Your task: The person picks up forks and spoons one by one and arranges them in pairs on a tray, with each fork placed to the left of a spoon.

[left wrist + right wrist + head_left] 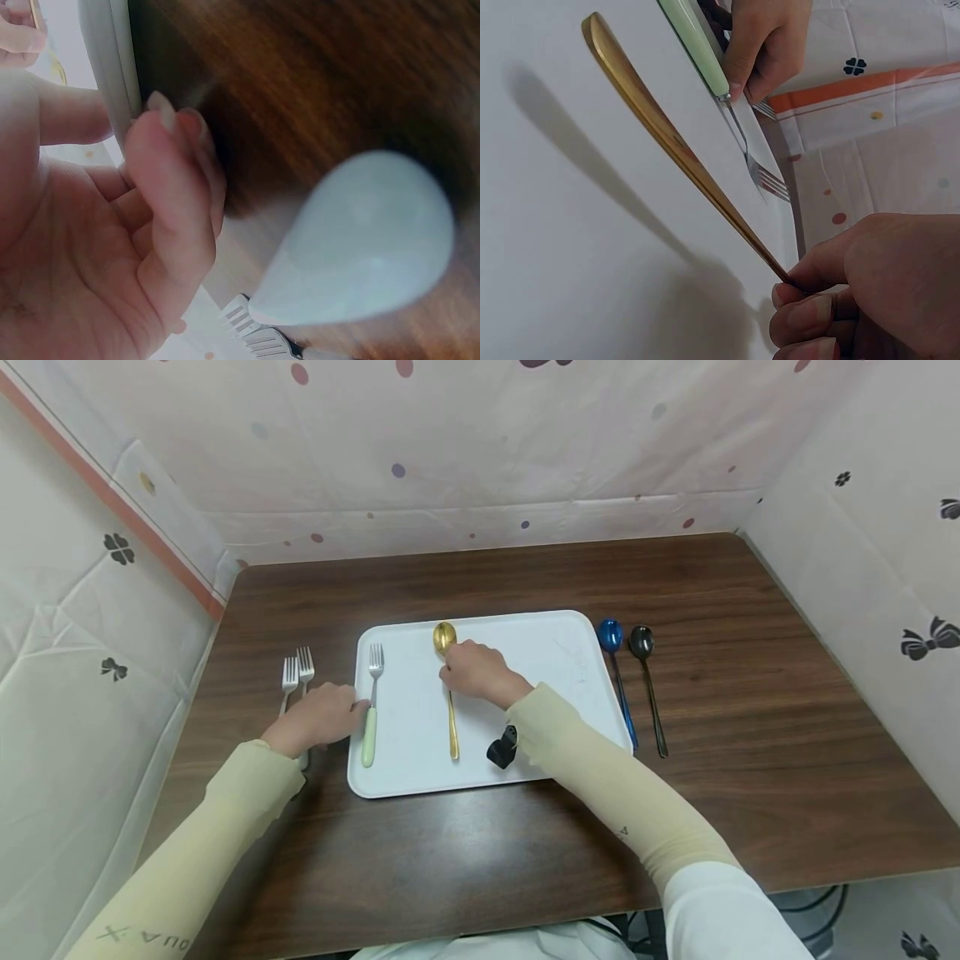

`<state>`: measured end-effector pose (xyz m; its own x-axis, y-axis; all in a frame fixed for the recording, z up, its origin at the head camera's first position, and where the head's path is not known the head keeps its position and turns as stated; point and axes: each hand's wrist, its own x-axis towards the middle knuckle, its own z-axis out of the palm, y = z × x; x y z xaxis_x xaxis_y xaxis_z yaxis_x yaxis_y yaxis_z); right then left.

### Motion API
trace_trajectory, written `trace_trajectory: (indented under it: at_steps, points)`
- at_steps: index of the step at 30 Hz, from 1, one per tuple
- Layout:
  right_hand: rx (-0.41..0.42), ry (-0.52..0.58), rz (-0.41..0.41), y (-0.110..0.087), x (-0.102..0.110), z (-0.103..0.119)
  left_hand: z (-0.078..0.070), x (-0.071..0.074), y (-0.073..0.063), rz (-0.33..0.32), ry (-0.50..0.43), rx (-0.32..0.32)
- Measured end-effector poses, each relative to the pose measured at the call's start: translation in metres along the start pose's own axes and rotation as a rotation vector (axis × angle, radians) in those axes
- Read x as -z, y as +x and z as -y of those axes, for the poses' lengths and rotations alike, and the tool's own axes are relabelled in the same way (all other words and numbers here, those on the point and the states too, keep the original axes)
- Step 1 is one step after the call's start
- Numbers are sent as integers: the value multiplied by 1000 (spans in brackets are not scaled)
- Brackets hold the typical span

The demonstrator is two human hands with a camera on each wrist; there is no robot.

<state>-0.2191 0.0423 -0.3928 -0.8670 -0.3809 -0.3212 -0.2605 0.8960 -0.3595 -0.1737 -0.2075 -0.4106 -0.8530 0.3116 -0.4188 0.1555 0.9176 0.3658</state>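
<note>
My right hand [480, 672] pinches a gold spoon [453, 731] near its neck, over the middle of a white tray [540, 643]. The spoon's bowl points away from me; in the right wrist view its handle casts a shadow on the tray. At the tray's left edge, my left hand [322, 718] holds the rim, thumb on the upper side and fingers curled against the outer side. Just inside that edge lies a fork with a light green handle [370, 739], tines pointing away, close by the left thumb.
Left of the tray, two more forks [290, 675] lie on the brown wooden table [750, 693], partly hidden by the left hand. A blue spoon [611, 637] and a black spoon [642, 643] lie along the tray's right side. Patterned white sheets [480, 452] enclose the table's back and sides.
</note>
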Motion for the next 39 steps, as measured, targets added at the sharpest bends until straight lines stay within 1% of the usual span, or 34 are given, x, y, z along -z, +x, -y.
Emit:
trace_trajectory:
  at_steps: [3,23,29,39]
  points:
    - [4,-3,8,2,-2,2,0,0,0,-7,3,-6]
    - [29,-1,12,8,-8,15,-2,0,-2,-16,0,5]
    - [29,0,19,11,-10,18,-2,0,-3,-11,-7,8]
    - [32,9,24,14,-13,21,-2,2,-3,12,-16,36]
